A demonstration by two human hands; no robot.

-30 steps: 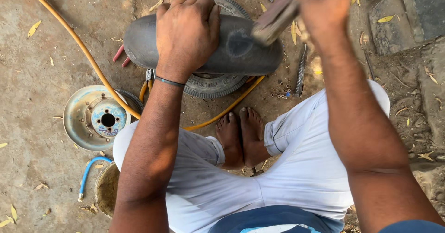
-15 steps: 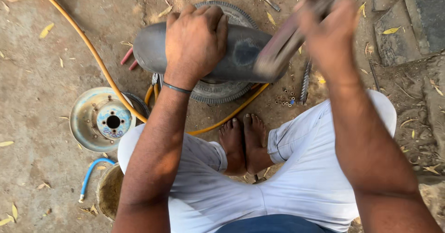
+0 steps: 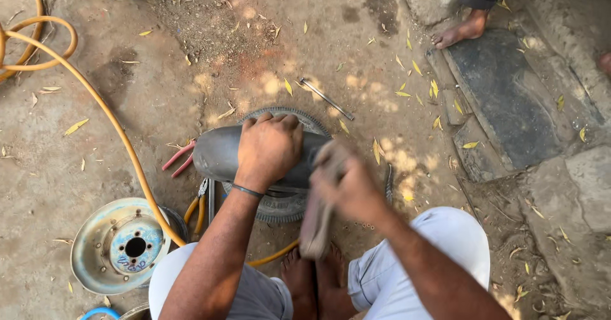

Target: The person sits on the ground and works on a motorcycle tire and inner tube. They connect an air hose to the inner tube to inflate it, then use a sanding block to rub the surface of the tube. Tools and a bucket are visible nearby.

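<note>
Left hand clamps down on smooth dark rubber tube draped over ribbed tyre. Right hand wraps blurred flat tool. Red-handled pliers left of grip; yellow hose beyond, pale metal rim lower left.

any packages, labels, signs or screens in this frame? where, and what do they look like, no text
No packages, signs or screens.
Only marking: the round metal wheel rim on the ground at lower left, beside the left forearm; pale worn disc, blue painted centre with small dark hand-painted marks under the hub hole.

Bright, dappled daylight falls on the ground; only the moving right hand is motion-blurred.
</note>
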